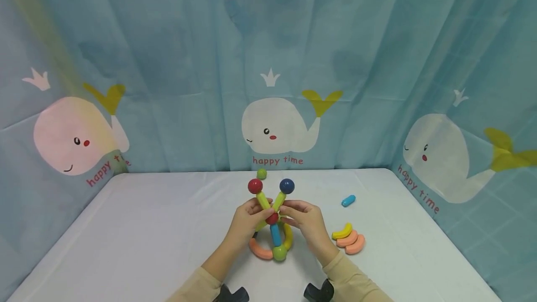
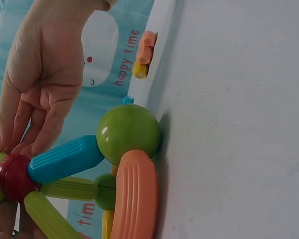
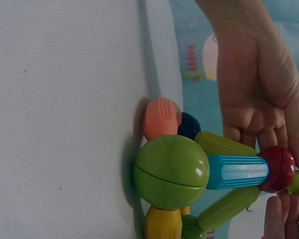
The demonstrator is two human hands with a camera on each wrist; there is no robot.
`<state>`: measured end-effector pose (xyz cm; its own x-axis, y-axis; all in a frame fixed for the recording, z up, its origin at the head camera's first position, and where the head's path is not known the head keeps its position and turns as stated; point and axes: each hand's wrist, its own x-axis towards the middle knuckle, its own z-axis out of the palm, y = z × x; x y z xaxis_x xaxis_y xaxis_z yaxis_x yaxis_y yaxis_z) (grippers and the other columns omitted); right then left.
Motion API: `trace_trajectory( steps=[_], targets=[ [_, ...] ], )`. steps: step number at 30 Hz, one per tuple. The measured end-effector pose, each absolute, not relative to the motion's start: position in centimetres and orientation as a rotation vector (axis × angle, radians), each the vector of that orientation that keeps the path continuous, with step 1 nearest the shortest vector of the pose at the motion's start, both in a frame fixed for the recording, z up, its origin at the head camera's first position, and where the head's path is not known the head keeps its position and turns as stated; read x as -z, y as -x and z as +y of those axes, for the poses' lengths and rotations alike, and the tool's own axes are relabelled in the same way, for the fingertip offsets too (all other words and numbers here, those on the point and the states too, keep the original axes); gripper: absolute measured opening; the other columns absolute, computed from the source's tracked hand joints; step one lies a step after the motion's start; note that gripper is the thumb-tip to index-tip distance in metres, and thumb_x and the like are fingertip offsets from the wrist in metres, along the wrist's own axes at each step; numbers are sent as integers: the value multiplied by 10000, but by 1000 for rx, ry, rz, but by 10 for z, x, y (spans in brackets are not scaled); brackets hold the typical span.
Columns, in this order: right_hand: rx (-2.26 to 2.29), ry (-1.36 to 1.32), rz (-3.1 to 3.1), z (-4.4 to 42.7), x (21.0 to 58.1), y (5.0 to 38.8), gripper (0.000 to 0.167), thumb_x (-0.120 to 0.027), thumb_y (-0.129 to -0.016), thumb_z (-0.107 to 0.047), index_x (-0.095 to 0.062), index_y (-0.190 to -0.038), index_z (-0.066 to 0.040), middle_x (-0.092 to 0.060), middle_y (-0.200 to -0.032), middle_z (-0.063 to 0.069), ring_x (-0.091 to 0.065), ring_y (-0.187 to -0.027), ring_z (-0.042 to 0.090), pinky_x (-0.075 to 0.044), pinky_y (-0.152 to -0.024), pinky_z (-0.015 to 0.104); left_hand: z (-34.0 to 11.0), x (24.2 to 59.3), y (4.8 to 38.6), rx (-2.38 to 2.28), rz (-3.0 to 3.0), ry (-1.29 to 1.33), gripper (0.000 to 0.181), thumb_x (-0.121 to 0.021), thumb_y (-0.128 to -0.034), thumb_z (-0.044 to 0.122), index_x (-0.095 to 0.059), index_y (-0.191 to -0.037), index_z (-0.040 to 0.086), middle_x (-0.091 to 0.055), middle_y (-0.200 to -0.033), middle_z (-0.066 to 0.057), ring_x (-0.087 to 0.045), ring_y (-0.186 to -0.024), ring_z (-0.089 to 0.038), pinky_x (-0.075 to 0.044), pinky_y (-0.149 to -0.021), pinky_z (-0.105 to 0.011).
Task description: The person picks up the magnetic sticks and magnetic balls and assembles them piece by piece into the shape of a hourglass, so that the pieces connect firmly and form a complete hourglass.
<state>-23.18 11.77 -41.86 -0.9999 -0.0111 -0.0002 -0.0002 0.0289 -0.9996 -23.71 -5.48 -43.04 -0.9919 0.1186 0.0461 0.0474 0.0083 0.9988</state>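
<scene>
A magnetic stick-and-ball frame stands on the table between both hands. Its base shows a green ball [image 1: 279, 253], an orange curved stick [image 1: 260, 250] and a yellow curved stick [image 1: 287, 236]. From the green ball a blue stick [image 3: 237, 172] rises to a red centre ball [image 3: 277, 169]. Two lime sticks spread upward from there, topped by a red ball [image 1: 255, 186] and a dark blue ball [image 1: 287, 186]. My left hand [image 1: 250, 216] pinches the left lime stick [image 1: 263, 200] beside the centre ball. My right hand [image 1: 309, 222] holds the right lime stick [image 1: 278, 201] low down by its fingertips.
To the right lie a yellow curved stick [image 1: 342, 231] and two orange curved sticks [image 1: 354, 243]. A short blue stick [image 1: 348, 201] lies farther back. Near the back edge sits a loose green ball [image 1: 262, 174]. A whale-print curtain [image 1: 184, 83] surrounds the white table [image 1: 168, 227].
</scene>
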Motion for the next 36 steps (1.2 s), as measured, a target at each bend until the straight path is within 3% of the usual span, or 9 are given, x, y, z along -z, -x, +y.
trace_trajectory(
  steps=[9, 19, 24, 36],
  targets=[
    [2134, -10, 2293, 133, 412, 229, 322, -724, -910, -240, -718, -1116, 7, -726, -1125, 115, -717, -998, 205, -607, -859, 380, -54, 433, 240, -2170, 2156, -198, 427, -706, -926, 232, -619, -1261, -17, -704, -1218, -164, -676, -1132, -230, -559, -974, -358],
    [1820, -274, 2443, 219, 412, 228, 556, -754, -855, -441, -668, -1233, -42, -713, -1210, 95, -679, -1137, 281, -533, -1009, 470, -55, 435, 241, -2159, 2168, -170, 414, -716, -917, 259, -641, -1247, 20, -701, -1234, -134, -650, -1161, -230, -553, -987, -380],
    [1729, -301, 2512, 255, 415, 228, 538, -724, -897, -394, -647, -1241, 12, -700, -1226, 107, -668, -1155, 282, -507, -1046, 466, -57, 433, 242, -2141, 2202, -163, 402, -721, -912, 276, -652, -1233, 44, -709, -1221, -115, -652, -1155, -224, -551, -991, -393],
    [1518, -339, 2561, 297, 424, 232, 535, -716, -906, -328, -616, -1255, 66, -700, -1204, 146, -685, -1022, 180, -573, -935, 382, -56, 436, 243, -2168, 2168, -190, 373, -730, -905, 247, -658, -1211, 46, -706, -1220, -124, -660, -1135, -214, -562, -974, -371]
  ],
)
